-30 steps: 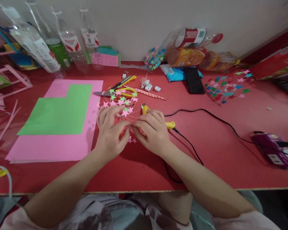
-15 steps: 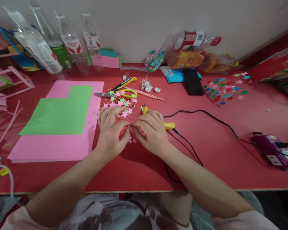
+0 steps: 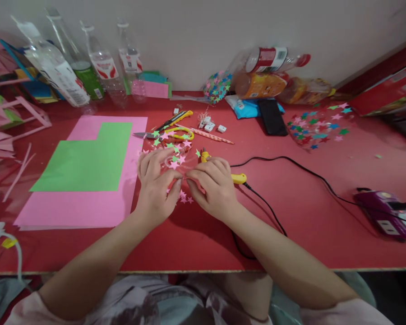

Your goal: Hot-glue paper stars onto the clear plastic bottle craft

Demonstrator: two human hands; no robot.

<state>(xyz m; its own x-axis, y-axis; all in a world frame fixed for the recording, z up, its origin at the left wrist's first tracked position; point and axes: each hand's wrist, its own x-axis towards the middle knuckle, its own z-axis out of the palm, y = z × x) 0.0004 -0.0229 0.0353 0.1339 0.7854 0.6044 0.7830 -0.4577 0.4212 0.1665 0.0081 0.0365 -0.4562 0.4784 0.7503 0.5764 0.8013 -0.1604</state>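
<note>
My left hand (image 3: 157,185) is closed in a pinch, with thumb and forefinger meeting above the red table. Facing it, my right hand (image 3: 214,186) also pinches; a small gap separates the two sets of fingertips. Whatever they grip is too small to make out. Pink and green paper stars (image 3: 174,165) on a clear, shiny backing lie just behind my left hand and partly under it. More pink stars (image 3: 183,197) show below the fingertips. A yellow glue gun (image 3: 238,178) lies under my right hand, which hides its middle.
Green paper (image 3: 84,164) rests on pink sheets (image 3: 71,210) to the left. Scissors (image 3: 179,133), a cutter (image 3: 176,119) and a striped pencil (image 3: 213,135) lie behind my hands. A black cord (image 3: 304,170) runs right to a purple power strip (image 3: 385,212). Bottles (image 3: 103,67) line the wall.
My fingertips have drawn slightly apart, opening a small gap between the hands. The view has shifted a little; the stars and tools stay about where they were.
</note>
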